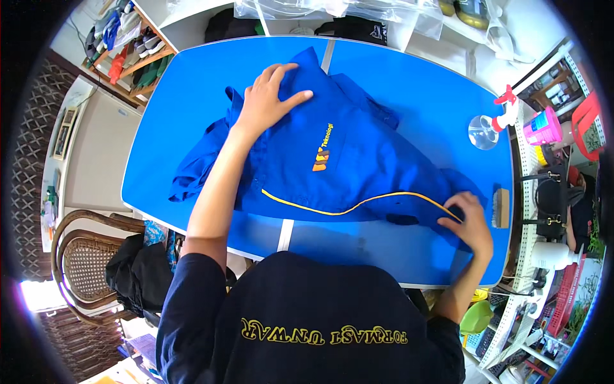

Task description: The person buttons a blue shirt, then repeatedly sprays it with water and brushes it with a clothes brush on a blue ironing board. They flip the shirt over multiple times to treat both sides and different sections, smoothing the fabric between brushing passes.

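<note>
A blue work garment [364, 158] with a curved yellow piping line and a small orange-and-yellow printed logo lies spread and partly folded on the blue table [192, 72]. My left hand [271, 98] rests on its upper left part, thumb and fingers apart on the cloth. Bunched fabric [199, 163], apparently a sleeve, lies left of my left forearm. At the garment's lower right end my right hand [469, 223] pinches the cloth where the yellow piping ends. A dark opening [403, 219] shows in the lower edge near that hand.
A wooden-backed brush [501, 208] lies right of my right hand. Farther up the right side stands a clear spray bottle [484, 132] with a red-and-white trigger. Beyond that edge, a white perforated rack [525, 192] holds a pink tub [542, 126]. A cane chair [91, 259] stands lower left.
</note>
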`<move>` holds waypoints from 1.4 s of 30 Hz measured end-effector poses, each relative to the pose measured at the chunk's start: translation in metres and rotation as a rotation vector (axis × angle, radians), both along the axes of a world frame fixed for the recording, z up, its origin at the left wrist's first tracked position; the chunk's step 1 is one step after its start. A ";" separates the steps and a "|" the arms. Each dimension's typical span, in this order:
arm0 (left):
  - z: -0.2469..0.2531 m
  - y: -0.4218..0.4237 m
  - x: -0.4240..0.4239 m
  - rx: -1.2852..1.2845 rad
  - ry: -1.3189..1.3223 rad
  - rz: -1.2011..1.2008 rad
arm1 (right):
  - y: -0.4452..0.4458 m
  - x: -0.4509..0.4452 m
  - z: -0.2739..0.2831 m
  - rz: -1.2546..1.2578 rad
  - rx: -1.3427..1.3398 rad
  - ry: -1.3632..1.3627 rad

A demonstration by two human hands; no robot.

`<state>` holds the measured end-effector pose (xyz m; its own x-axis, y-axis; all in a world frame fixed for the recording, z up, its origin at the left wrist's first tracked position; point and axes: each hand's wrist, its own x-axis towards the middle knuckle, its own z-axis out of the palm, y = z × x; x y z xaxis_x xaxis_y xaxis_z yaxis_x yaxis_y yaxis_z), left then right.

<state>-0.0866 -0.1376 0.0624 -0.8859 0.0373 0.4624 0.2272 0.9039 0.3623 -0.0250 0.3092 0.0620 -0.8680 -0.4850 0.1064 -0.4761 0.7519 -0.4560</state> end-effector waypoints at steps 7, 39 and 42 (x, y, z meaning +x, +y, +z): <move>-0.085 -0.024 -0.028 0.125 0.018 0.102 | 0.026 0.057 -0.010 0.115 0.029 -0.887; -0.045 0.057 0.164 -0.139 -0.346 0.057 | -0.145 0.013 -0.024 0.106 -0.165 0.251; -0.050 0.046 0.177 -0.064 -0.429 0.008 | -0.140 -0.046 -0.049 -0.009 -0.139 0.339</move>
<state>0.0905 -0.0911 0.0128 -0.9977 0.0465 0.0495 0.0614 0.9288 0.3655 -0.0713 0.1695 0.0129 -0.7761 -0.4383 0.4535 -0.6115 0.6987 -0.3713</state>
